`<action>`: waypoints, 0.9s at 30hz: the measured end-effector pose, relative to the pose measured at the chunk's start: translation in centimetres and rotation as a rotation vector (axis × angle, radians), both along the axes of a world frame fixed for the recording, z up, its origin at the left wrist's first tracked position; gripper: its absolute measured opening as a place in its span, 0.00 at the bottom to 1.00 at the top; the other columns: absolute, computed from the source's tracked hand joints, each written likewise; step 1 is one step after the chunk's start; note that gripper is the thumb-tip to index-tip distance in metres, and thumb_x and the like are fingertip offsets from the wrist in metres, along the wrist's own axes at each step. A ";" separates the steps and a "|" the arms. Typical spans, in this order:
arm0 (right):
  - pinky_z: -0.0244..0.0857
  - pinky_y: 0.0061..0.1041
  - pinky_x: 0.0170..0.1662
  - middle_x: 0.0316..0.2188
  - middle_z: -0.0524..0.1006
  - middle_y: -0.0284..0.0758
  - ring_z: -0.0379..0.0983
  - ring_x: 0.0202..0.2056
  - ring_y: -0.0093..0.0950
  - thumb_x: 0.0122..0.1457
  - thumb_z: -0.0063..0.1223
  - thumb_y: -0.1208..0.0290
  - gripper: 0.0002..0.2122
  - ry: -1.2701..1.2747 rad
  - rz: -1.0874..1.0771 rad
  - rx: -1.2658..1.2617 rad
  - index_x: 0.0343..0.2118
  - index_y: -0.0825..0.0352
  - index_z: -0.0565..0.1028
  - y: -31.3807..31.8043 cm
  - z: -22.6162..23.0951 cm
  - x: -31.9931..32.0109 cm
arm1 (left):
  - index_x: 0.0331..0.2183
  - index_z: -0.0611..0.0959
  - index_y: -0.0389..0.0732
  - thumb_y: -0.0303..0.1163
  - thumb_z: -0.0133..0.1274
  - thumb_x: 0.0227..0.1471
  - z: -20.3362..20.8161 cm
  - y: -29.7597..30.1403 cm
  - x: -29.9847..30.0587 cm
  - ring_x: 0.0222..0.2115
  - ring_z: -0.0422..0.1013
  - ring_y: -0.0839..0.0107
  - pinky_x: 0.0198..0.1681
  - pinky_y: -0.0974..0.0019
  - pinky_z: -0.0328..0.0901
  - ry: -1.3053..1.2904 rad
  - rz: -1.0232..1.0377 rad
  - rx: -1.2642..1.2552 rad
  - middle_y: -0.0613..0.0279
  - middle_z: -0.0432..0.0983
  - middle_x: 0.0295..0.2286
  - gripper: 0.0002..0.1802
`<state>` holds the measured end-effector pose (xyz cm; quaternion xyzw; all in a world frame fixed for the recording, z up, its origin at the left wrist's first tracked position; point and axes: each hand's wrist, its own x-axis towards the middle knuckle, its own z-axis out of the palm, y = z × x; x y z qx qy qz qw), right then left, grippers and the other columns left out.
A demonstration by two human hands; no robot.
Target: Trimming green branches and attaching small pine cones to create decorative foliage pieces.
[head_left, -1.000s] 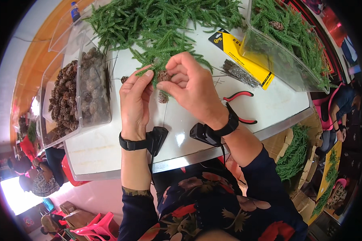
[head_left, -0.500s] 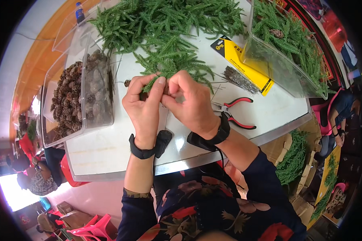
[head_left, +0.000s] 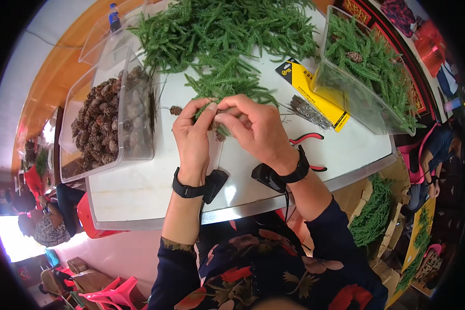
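Note:
My left hand (head_left: 194,137) is closed in a pinch on the stem end of an artificial pine sprig (head_left: 227,85), whose green needles fan out beyond my fingers. Right against it, my right hand (head_left: 261,132) has its thumb and forefinger pressed together at the same spot; what they grip there is mostly hidden. A small brown pine cone (head_left: 219,136) shows just below the fingertips, between the two hands. Another small pine cone (head_left: 175,110) lies on the table left of my left hand. Red-handled pliers (head_left: 309,137) lie partly covered by my right hand.
A clear bin of pine cones (head_left: 101,121) stands at left. Green sprigs (head_left: 222,31) heap at the back; another clear bin (head_left: 369,106) of greenery tilts at right. Thin wires (head_left: 307,112) lie by a yellow-black package (head_left: 315,90) on the white table (head_left: 139,199). Other people sit at both sides.
The view has shifted slightly. My right fingers have turned against the left ones, and a pine cone now shows beneath them. More of the pliers is covered.

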<state>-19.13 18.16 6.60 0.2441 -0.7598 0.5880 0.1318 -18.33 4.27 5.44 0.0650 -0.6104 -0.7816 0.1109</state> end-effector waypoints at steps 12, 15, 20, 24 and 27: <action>0.55 0.16 0.19 0.16 0.73 0.32 0.61 0.15 0.15 0.57 0.54 0.76 0.04 -0.065 -0.016 0.089 0.33 0.68 0.79 2.1 4.1 1.5 | 0.33 0.81 0.33 0.23 0.54 0.51 4.2 0.4 3.8 0.23 0.64 0.85 0.26 0.79 0.58 0.046 -0.117 -0.177 0.70 0.72 0.23 0.06; 0.55 0.17 0.19 0.16 0.73 0.32 0.61 0.15 0.16 0.55 0.56 0.77 0.04 -0.203 0.108 0.070 0.32 0.68 0.79 2.9 5.1 2.4 | 0.33 0.81 0.33 0.23 0.54 0.51 4.9 0.2 5.8 0.22 0.64 0.85 0.25 0.79 0.58 0.018 -0.147 -0.182 0.70 0.72 0.22 0.05; 0.57 0.18 0.20 0.18 0.73 0.31 0.65 0.17 0.20 0.50 0.60 0.79 0.06 0.009 0.246 0.161 0.32 0.66 0.80 3.6 5.6 3.7 | 0.32 0.81 0.34 0.23 0.54 0.50 5.1 -0.8 8.3 0.20 0.65 0.84 0.24 0.79 0.58 -0.084 -0.279 -0.082 0.69 0.73 0.21 0.05; 0.59 0.19 0.21 0.19 0.72 0.30 0.68 0.19 0.22 0.45 0.63 0.80 0.09 0.375 0.326 0.272 0.32 0.63 0.81 3.8 5.6 3.9 | 0.32 0.81 0.34 0.22 0.54 0.50 4.8 -2.1 9.3 0.20 0.67 0.83 0.23 0.80 0.58 -0.231 -0.424 0.146 0.66 0.75 0.21 0.05; 0.60 0.20 0.22 0.21 0.72 0.30 0.68 0.20 0.24 0.43 0.63 0.80 0.11 0.503 0.423 0.309 0.32 0.62 0.81 3.6 6.3 3.9 | 0.32 0.81 0.34 0.22 0.54 0.50 4.7 -2.7 10.0 0.20 0.68 0.83 0.22 0.80 0.58 -0.310 -0.538 0.324 0.65 0.77 0.22 0.05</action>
